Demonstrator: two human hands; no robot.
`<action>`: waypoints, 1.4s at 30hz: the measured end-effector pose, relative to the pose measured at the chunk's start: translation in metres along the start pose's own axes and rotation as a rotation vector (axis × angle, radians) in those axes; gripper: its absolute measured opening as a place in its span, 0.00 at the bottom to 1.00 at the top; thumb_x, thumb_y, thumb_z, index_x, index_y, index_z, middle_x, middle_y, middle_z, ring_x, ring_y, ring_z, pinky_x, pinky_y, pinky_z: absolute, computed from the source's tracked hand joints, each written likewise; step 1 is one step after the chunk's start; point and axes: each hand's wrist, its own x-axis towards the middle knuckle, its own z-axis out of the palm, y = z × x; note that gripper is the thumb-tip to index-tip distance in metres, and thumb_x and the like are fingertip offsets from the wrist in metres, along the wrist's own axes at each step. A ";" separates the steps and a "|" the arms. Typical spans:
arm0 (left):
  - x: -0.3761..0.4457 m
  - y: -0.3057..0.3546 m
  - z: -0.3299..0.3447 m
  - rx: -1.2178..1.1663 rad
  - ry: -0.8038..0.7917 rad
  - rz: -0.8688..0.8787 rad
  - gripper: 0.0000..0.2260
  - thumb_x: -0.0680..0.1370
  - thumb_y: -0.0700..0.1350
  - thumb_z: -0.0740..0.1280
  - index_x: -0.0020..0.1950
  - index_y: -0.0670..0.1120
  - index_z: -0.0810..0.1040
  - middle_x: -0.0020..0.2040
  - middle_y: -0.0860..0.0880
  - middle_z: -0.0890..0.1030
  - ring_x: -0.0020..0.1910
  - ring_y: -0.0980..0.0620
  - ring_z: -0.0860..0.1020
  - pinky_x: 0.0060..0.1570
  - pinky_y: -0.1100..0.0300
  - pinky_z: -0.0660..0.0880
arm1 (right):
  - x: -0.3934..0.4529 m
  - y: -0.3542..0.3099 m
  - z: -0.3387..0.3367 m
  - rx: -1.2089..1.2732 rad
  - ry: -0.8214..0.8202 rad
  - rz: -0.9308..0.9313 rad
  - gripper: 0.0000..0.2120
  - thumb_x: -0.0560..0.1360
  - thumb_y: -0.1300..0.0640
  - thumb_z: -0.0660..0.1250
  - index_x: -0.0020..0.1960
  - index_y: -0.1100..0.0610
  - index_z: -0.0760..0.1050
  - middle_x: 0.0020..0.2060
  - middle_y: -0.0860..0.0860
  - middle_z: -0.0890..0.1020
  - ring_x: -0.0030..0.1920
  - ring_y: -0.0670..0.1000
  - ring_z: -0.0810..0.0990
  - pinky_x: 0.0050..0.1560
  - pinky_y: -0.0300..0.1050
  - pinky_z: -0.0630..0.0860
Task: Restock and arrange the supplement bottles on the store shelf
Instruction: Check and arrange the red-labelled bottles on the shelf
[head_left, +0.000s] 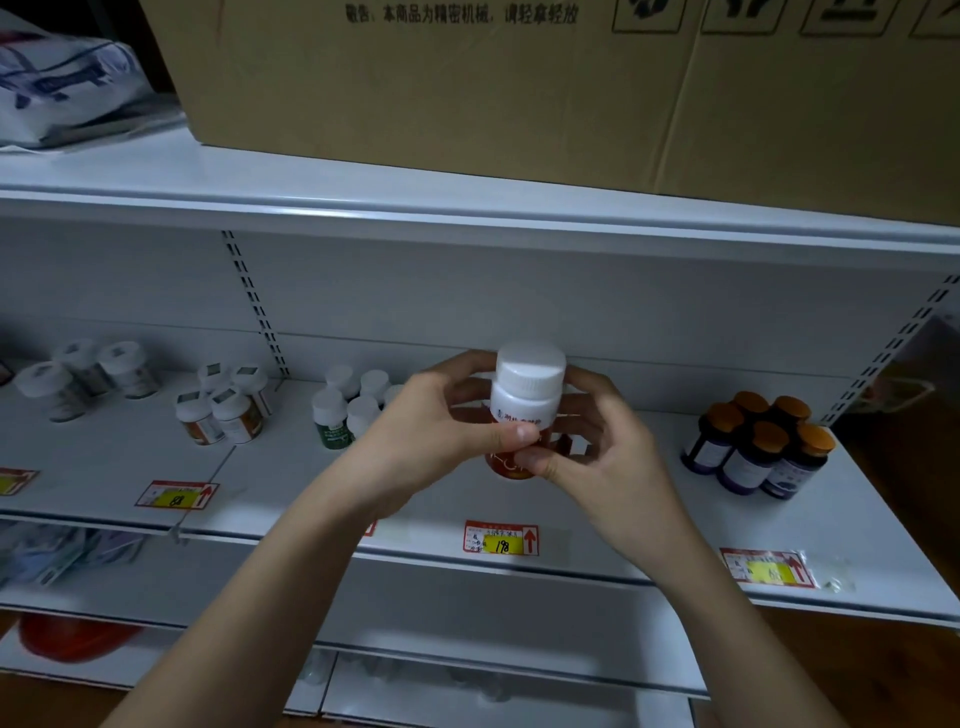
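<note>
We hold a white-capped plastic supplement bottle with an orange label (523, 410) upright above the white metal store shelf (291, 488), left hand (441, 436) and right hand (597, 441) both curled round it.

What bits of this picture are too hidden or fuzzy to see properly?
Head view:
- White-capped bottle with the red label: lower label covered by the left hand and right hand.
- Yellow price tags: small print too tiny.
- Brown cardboard box: top cut off by the edge.
- White bottles, far left: blurred labels.
- Lower white shelf: dark, arms cover it.
</note>
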 end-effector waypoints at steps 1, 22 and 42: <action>0.002 -0.006 0.002 -0.017 0.013 0.003 0.26 0.67 0.44 0.80 0.63 0.51 0.78 0.55 0.50 0.85 0.56 0.51 0.83 0.59 0.52 0.78 | 0.001 0.003 0.000 0.005 -0.006 -0.004 0.27 0.68 0.67 0.77 0.58 0.43 0.74 0.48 0.41 0.84 0.51 0.44 0.84 0.52 0.39 0.79; 0.078 -0.140 0.025 -0.040 0.310 -0.174 0.19 0.73 0.36 0.75 0.59 0.50 0.73 0.49 0.58 0.79 0.47 0.62 0.78 0.40 0.70 0.73 | 0.014 0.189 -0.053 -0.994 -0.012 0.407 0.30 0.81 0.43 0.59 0.78 0.57 0.59 0.78 0.54 0.62 0.78 0.55 0.57 0.76 0.53 0.56; 0.097 -0.177 0.032 -0.079 0.382 -0.103 0.22 0.76 0.46 0.74 0.67 0.49 0.71 0.61 0.53 0.78 0.59 0.57 0.77 0.53 0.64 0.75 | 0.010 0.209 -0.053 -1.127 -0.073 0.456 0.34 0.81 0.36 0.49 0.81 0.52 0.48 0.81 0.50 0.48 0.80 0.52 0.44 0.79 0.53 0.39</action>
